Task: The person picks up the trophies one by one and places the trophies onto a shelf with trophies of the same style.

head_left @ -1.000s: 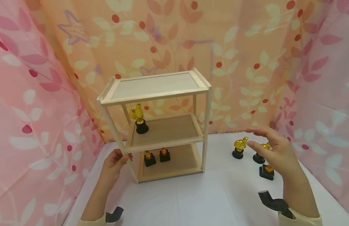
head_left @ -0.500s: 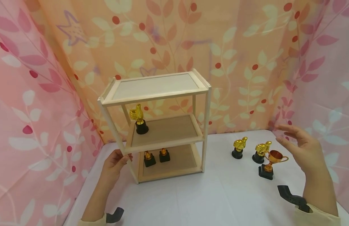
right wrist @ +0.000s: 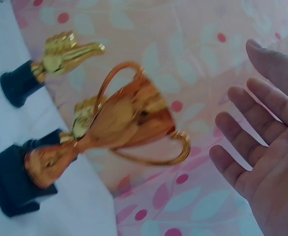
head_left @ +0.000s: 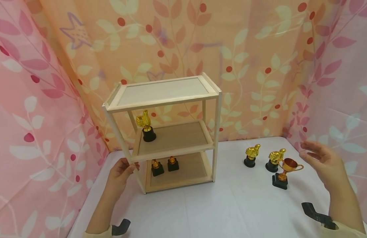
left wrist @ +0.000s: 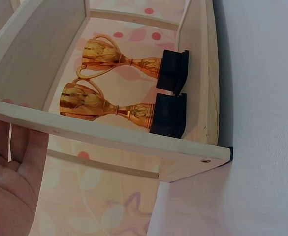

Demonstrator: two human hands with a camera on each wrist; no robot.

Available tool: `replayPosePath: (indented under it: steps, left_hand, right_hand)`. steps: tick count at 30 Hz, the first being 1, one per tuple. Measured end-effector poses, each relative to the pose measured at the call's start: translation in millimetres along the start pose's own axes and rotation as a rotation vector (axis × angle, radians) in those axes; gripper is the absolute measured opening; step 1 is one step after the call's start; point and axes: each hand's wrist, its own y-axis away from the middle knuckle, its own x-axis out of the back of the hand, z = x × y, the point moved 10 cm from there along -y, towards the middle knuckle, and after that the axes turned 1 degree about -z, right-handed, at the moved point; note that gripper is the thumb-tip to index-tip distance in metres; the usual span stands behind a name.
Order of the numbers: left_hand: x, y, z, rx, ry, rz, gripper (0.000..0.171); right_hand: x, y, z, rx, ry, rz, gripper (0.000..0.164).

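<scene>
My left hand grips the left front post of a small three-tier wooden shelf; in the left wrist view its fingers go behind the post. A gold thumbs-up trophy stands on the middle tier. Two gold cup trophies on black bases are on the bottom tier, their tops hidden in the head view. To the right, my right hand hovers with loosely bent fingers and holds nothing. Beside it, a two-handled cup trophy stands upright on the table, also large in the right wrist view.
Two more gold thumbs-up trophies, one left of the other, stand behind the cup on the white tabletop. Floral cloth walls enclose the table at the back and both sides.
My right hand has moved right, away from over the trophies, uncovering the cup trophy, and has dropped slightly since half a second ago. My left hand keeps its grip on the shelf post.
</scene>
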Motion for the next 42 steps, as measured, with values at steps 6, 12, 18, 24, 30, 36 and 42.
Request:
replayPosePath:
  steps: [6,12,18,24,30,36,42]
  left_hand:
    - [-2.1,-0.5,0.9,-0.010,0.008,-0.004,0.025]
    - [-4.0,-1.0,3.7,-0.010,0.018,0.000,0.025]
    - [-6.3,-0.3,2.0,-0.002,0.018,-0.006,0.021]
    - [-4.1,-1.2,3.5,-0.038,0.013,0.001,0.021]
    - [0.1,-0.7,3.5,-0.033,-0.004,0.010,0.019]
    - [0.2,0.4,1.0,0.000,-0.022,0.005,0.023]
    - [-0.6,0.4,2.0,0.003,-0.016,0.001,0.024]
  right_hand:
    - [-0.3,6.9,18.3,0.072,-0.115,0.006,0.058]
    - [-7.4,14.7,37.1,0.127,-0.232,0.013,0.060]
    - [-16.3,17.9,60.9,0.094,-0.239,-0.030,0.063]
    - [-25.3,20.4,75.0,0.080,-0.199,-0.062,0.066]
    - [-40.9,24.3,93.4,0.011,-0.089,-0.122,0.068]
    - [-53.1,26.4,108.0,-0.034,-0.038,-0.172,0.072]
    - [-63.3,26.9,116.1,-0.076,-0.050,-0.220,0.064]
